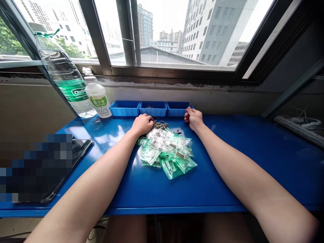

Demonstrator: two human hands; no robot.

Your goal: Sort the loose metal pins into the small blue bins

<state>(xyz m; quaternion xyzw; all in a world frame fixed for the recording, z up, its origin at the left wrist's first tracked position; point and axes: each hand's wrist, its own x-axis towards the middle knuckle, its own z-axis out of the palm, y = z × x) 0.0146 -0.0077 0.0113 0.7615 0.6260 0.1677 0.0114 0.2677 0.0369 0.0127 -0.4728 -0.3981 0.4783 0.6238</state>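
Observation:
My right hand (193, 118) is raised at the front of the right-hand blue bin (178, 109), its fingertips pinched on a small brass-coloured screw (190, 105) that pokes up above them. My left hand (143, 125) rests on the table with fingers curled down, at the left edge of a loose pile of brass-coloured screws (161, 125). What those fingers hold, if anything, is hidden. Just in front of the screws lies a heap of clear and green plastic bags (167, 148), some with small metal parts inside. A few dark screws (178, 131) lie at the heap's right.
Two more blue bins, the left one (125, 109) and the middle one (153, 109), stand in the row by the wall. A large water bottle (68, 77) and a smaller white bottle (98, 98) are at the back left. A dark, partly blurred flat object (73, 165) lies on the left.

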